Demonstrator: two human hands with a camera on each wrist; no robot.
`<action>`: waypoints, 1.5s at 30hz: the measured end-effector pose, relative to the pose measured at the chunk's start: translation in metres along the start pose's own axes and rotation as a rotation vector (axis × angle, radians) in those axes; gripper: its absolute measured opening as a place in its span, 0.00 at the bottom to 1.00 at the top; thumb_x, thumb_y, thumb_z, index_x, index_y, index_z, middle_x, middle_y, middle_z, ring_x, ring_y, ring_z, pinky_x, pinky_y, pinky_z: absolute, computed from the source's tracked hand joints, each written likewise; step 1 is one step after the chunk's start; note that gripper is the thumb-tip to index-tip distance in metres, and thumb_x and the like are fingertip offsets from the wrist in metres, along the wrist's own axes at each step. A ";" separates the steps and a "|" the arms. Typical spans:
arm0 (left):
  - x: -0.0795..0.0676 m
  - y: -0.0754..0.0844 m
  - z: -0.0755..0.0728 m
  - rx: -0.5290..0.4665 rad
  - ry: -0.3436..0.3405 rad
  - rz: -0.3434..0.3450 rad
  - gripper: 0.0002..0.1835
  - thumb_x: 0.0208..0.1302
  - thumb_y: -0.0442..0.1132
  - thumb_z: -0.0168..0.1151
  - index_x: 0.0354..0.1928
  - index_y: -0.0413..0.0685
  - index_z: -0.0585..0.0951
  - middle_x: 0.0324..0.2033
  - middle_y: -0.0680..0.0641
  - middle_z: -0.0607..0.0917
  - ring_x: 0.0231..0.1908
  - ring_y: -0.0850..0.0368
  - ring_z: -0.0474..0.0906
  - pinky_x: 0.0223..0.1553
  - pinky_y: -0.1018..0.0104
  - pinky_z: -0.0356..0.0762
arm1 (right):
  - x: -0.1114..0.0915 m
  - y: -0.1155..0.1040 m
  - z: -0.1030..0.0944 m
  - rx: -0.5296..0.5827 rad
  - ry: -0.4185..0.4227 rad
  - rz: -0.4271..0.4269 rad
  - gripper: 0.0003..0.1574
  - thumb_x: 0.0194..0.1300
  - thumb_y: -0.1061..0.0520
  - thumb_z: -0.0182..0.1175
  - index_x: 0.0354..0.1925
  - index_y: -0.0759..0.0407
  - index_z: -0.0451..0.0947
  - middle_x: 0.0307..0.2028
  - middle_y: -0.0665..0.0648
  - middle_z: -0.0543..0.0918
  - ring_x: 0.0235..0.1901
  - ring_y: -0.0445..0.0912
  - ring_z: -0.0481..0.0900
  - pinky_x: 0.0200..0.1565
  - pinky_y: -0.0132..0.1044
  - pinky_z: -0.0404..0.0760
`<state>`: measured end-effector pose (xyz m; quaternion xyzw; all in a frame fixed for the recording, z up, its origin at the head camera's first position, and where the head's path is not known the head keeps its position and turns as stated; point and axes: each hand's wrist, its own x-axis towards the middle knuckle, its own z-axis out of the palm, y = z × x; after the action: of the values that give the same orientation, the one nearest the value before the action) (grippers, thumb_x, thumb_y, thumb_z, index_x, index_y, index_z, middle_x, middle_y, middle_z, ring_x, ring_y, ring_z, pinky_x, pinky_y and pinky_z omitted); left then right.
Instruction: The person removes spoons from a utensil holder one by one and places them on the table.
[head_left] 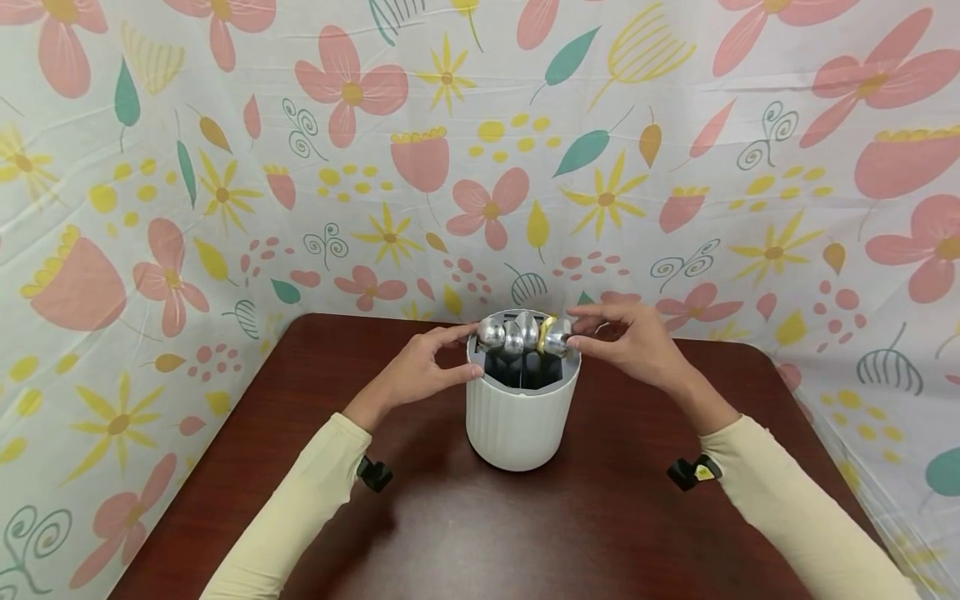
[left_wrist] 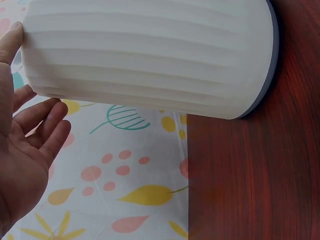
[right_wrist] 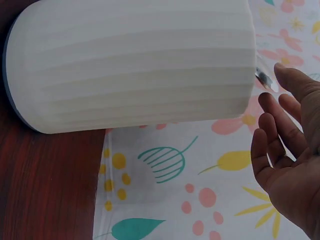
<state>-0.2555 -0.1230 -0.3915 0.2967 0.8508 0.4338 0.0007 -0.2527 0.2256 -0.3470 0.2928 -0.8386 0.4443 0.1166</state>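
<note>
A white ribbed utensil holder (head_left: 517, 429) stands upright on the table, with a grey divided top and dark compartments. Several silver spoons (head_left: 513, 337) lean in it, bowls up near the back rim, and a gold-coloured utensil (head_left: 547, 332) shows among them. My left hand (head_left: 420, 367) is at the holder's left side, thumb near the front of the rim and forefinger by the leftmost spoon. On the other side, my right hand (head_left: 633, 342) has its thumb and fingertips spread right beside the rightmost spoon (right_wrist: 265, 77). Spoon handles are hidden inside the holder.
The dark reddish-brown wooden table (head_left: 465, 533) extends around the holder. Behind it and along both sides hangs a white cloth (head_left: 480, 108) with printed flowers and leaves. Each wrist wears a small black camera mount (head_left: 375, 473) by the cream sleeve.
</note>
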 end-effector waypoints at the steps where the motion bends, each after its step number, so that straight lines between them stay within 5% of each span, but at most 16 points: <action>1: 0.000 0.000 0.000 -0.002 0.000 0.001 0.36 0.63 0.58 0.71 0.73 0.67 0.73 0.66 0.55 0.76 0.62 0.51 0.72 0.60 0.47 0.75 | 0.000 0.000 0.001 -0.001 0.001 0.001 0.25 0.59 0.63 0.75 0.56 0.58 0.86 0.36 0.54 0.90 0.36 0.38 0.86 0.40 0.29 0.83; 26: 0.001 -0.001 -0.001 -0.001 -0.008 -0.001 0.37 0.63 0.61 0.70 0.73 0.67 0.73 0.67 0.56 0.76 0.62 0.51 0.72 0.60 0.47 0.74 | -0.002 0.011 0.008 0.071 -0.049 0.079 0.23 0.63 0.62 0.72 0.56 0.59 0.83 0.35 0.56 0.88 0.33 0.43 0.84 0.30 0.35 0.77; 45: 0.002 -0.001 -0.002 0.015 -0.016 0.007 0.37 0.63 0.59 0.71 0.73 0.64 0.72 0.68 0.56 0.75 0.62 0.52 0.72 0.61 0.48 0.75 | -0.002 0.017 0.012 0.337 -0.102 0.164 0.22 0.68 0.64 0.66 0.59 0.66 0.77 0.36 0.49 0.89 0.37 0.40 0.86 0.40 0.33 0.84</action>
<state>-0.2578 -0.1241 -0.3904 0.3031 0.8529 0.4251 0.0035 -0.2608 0.2242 -0.3661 0.2609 -0.7784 0.5708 -0.0136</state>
